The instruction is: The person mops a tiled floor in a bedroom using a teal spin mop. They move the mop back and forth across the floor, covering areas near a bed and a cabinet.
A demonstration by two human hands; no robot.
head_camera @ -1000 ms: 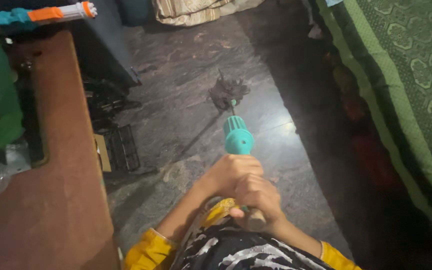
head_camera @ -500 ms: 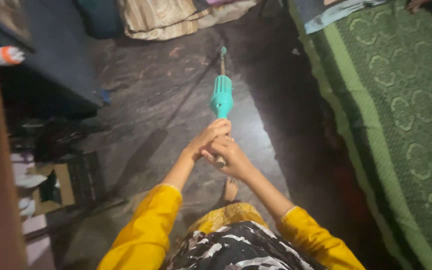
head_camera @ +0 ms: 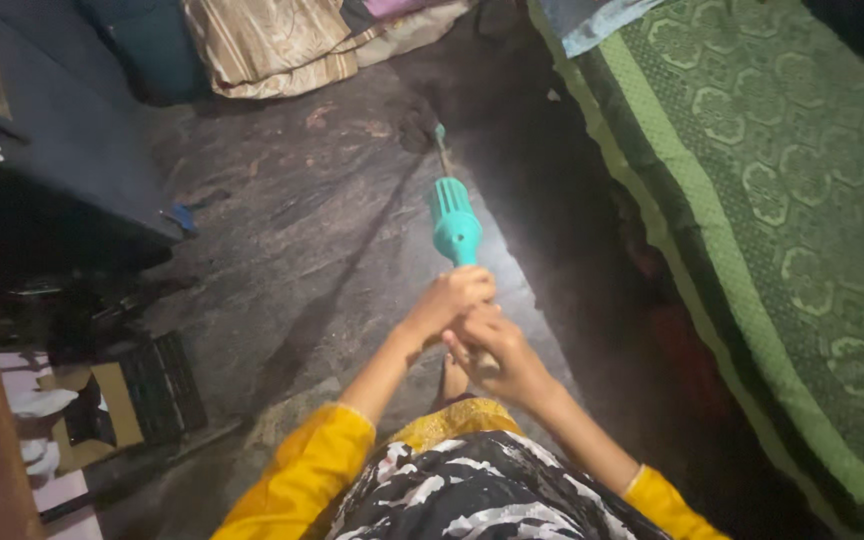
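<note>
Both hands are wrapped around the near end of a long-handled mop [head_camera: 454, 225], one stacked ahead of the other; the left hand [head_camera: 449, 299] sits farther along the shaft, just below the teal ribbed collar, and the right hand [head_camera: 492, 348] closes round the shaft nearer the body, touching the left; this two-fisted hold looks suited to steering a long pole whose working end is well away from the person; the shaft runs from the hands toward the far part of the scene, and its dark mop head [head_camera: 420, 128] lies on the stone floor [head_camera: 292, 240], near a heap of beige folded cloth [head_camera: 272, 45]; the floor beside the handle shines, perhaps wet, though that cannot be told for sure; to the right a green patterned bedspread [head_camera: 782, 220] hangs over a bed edge, leaving the mop a narrow lane of floor; to the left stands dark furniture [head_camera: 62, 170], with a black crate [head_camera: 162, 385] and a cardboard piece [head_camera: 117, 405] on the floor at near left; yellow sleeves [head_camera: 302, 465] show on both arms
</note>
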